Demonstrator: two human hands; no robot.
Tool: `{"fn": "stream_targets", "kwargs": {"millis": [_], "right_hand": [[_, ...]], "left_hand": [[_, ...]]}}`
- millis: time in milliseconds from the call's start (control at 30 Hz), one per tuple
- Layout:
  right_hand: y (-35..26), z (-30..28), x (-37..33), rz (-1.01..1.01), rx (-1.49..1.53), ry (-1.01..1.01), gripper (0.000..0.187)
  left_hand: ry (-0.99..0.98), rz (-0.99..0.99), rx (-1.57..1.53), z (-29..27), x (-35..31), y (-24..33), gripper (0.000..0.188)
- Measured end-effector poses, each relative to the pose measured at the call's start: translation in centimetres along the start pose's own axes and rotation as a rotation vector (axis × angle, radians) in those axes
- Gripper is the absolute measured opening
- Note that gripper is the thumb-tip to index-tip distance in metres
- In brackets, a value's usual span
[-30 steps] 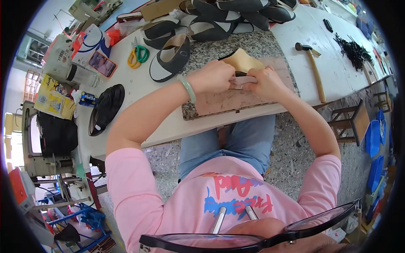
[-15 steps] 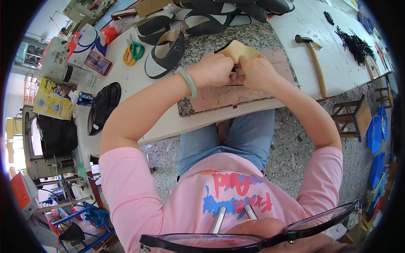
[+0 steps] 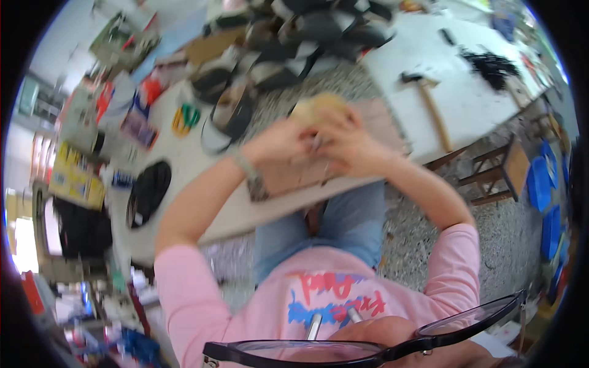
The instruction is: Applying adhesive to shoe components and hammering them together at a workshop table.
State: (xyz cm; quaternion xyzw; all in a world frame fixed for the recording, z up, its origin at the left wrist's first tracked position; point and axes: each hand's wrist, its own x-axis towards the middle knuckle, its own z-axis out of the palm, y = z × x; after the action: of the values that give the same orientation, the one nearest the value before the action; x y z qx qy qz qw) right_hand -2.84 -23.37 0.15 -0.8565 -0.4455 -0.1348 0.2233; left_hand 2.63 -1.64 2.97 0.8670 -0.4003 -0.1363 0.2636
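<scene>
A pale tan shoe piece (image 3: 316, 109) is between my two hands, above the board; blur hides its exact shape and any dark edging. My left hand (image 3: 283, 142), below a pale green bangle, is closed on its near left side. Bent over its near right side are the fingers of my right hand (image 3: 353, 144), a little apart and smeared by motion. Under both hands lies a pinkish-brown board (image 3: 380, 126) on a speckled stone slab (image 3: 343, 78). Nearest on the left stands a dark grey and white shoe (image 3: 236, 116).
A heap of dark shoes (image 3: 313, 30) fills the far side. A hammer (image 3: 432, 113) and a bunch of black strips (image 3: 491, 69) lie to the right. Scissors (image 3: 185, 118), a phone (image 3: 140, 129) and a black shoe (image 3: 149, 191) are at left. A wooden stool (image 3: 500, 172) stands right.
The whole view has shifted and blurred. My hands have turned the tan piece, and my right fingers have spread from a tight grip to lie over it.
</scene>
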Motion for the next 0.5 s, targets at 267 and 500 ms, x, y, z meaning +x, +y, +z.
{"fn": "stream_targets", "kwargs": {"millis": [267, 500], "right_hand": [[-1.8, -9.3, 0.3, 0.048, 0.675, 0.328, 0.02], [-0.7, -11.9, 0.4, -0.233, 0.854, -0.062, 0.02]], "left_hand": [[-0.107, 0.206, -0.867, -6.1, -3.0, 4.7, 0.033], [-0.221, 0.121, -0.869, -6.3, -3.0, 8.8, 0.022]]}}
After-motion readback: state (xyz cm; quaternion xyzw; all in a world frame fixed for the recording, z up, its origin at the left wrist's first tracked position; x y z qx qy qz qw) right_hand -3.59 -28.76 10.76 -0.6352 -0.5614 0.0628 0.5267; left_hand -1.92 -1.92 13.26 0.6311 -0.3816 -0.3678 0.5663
